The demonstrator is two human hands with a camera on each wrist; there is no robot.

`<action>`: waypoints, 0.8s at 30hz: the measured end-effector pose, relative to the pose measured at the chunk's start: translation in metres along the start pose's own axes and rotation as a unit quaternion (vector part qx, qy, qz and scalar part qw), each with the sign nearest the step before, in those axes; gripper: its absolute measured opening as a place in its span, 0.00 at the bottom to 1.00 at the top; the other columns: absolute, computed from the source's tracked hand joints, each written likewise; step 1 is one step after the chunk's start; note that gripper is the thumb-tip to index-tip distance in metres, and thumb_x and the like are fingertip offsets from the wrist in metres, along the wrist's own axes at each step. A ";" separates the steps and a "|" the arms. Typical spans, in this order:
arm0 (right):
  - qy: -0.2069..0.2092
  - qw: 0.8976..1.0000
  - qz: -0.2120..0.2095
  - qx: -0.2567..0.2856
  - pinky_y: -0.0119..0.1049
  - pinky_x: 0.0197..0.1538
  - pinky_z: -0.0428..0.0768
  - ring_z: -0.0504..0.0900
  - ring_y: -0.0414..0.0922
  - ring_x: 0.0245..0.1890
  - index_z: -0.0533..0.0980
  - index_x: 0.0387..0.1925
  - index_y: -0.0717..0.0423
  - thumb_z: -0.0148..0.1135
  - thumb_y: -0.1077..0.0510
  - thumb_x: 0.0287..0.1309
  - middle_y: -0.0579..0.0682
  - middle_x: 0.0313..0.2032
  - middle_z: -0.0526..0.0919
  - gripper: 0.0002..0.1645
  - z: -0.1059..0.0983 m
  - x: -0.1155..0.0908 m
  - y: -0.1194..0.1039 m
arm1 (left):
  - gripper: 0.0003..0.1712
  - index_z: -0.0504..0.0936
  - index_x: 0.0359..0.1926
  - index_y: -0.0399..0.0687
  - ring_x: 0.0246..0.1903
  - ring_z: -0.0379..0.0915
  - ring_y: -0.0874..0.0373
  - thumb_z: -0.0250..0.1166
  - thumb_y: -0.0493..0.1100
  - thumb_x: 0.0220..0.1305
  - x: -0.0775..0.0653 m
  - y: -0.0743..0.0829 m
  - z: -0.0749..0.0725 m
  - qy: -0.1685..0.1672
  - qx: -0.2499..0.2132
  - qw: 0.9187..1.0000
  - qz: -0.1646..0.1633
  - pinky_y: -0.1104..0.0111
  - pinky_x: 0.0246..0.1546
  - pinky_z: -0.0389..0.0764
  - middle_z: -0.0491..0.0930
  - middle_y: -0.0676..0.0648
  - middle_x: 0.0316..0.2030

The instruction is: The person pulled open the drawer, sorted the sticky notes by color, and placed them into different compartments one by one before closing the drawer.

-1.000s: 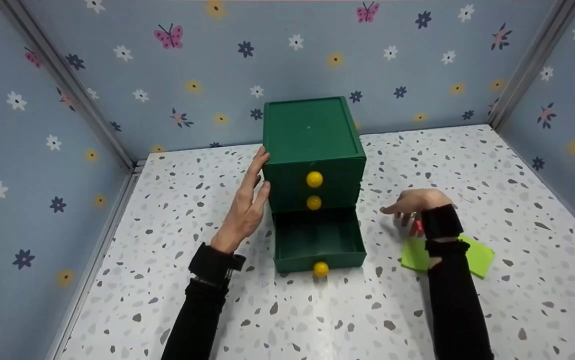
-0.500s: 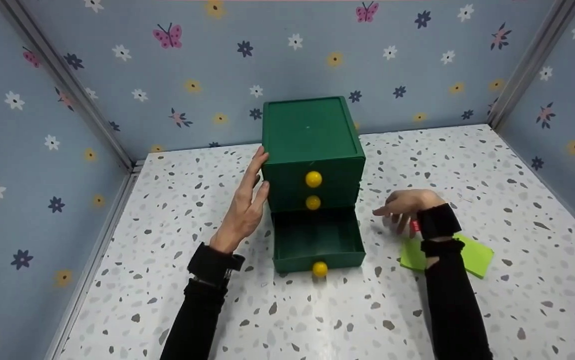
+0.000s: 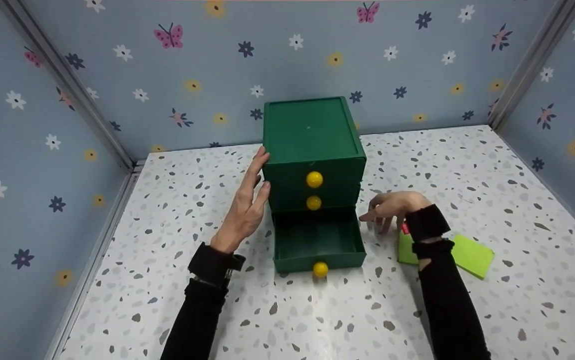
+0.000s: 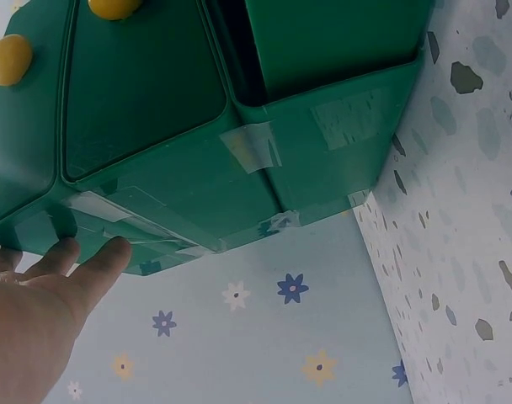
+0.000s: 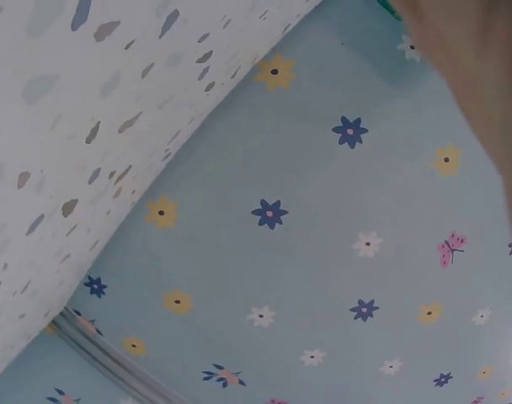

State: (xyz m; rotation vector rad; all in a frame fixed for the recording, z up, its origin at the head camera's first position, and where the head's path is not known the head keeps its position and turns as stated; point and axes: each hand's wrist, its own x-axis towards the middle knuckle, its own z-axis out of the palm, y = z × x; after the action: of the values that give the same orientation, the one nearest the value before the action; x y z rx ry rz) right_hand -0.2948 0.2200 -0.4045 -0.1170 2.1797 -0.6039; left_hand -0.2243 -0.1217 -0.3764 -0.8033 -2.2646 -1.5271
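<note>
A green drawer unit [image 3: 312, 130] with yellow round knobs stands near the back wall. Its bottom drawer [image 3: 317, 240] is pulled out, with nothing visible inside. My left hand [image 3: 241, 210] rests against the unit's left side, fingers extended; the left wrist view shows those fingertips [image 4: 113, 252] along the taped side. My right hand [image 3: 392, 207] hangs beside the drawer's right wall, fingers loosely bent, index fingertip right at the drawer's edge. Under my right wrist and forearm lies a flat lime-green item [image 3: 472, 255], partly hidden, with a small red patch [image 3: 405, 228] beside it.
The speckled white tabletop [image 3: 327, 320] spreads around the unit. Blue flowered walls [image 3: 292, 65] enclose it at the back and both sides, joined by grey metal corner strips [image 3: 532, 65]. The right wrist view mostly faces a wall.
My right hand has moved left, from above the table to the drawer's right edge. My left hand, the unit and the open drawer have stayed put.
</note>
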 end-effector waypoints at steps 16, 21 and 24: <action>0.011 0.999 0.035 0.002 0.46 0.41 0.83 0.85 0.49 0.41 0.70 0.53 0.56 0.61 0.30 0.50 0.58 0.47 0.81 0.40 0.003 -0.003 -0.003 | 0.29 0.51 0.72 0.39 0.75 0.39 0.53 0.44 0.34 0.73 0.000 0.008 -0.001 -0.001 0.000 1.000 -0.003 0.52 0.73 0.51 0.42 0.41 0.75; 0.003 1.000 0.017 -0.010 0.47 0.43 0.82 0.85 0.48 0.42 0.70 0.51 0.53 0.63 0.36 0.53 0.56 0.45 0.82 0.33 0.006 0.003 -0.011 | 0.29 0.51 0.72 0.40 0.75 0.39 0.52 0.44 0.33 0.72 0.000 0.008 -0.001 0.000 -0.002 1.000 -0.002 0.52 0.73 0.51 0.41 0.41 0.75; 0.009 1.000 -0.011 -0.017 0.45 0.41 0.83 0.85 0.48 0.43 0.71 0.47 0.52 0.61 0.44 0.57 0.57 0.46 0.79 0.22 0.006 0.007 -0.012 | 0.29 0.51 0.72 0.40 0.75 0.39 0.51 0.44 0.33 0.72 -0.001 0.009 -0.001 -0.002 -0.004 1.000 0.000 0.51 0.72 0.51 0.41 0.41 0.75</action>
State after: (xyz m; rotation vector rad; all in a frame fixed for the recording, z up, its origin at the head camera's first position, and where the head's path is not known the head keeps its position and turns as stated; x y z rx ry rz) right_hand -0.2956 0.2050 -0.4071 -0.1548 2.2089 -0.5813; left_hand -0.2186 -0.1201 -0.3697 -0.8076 -2.2632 -1.5361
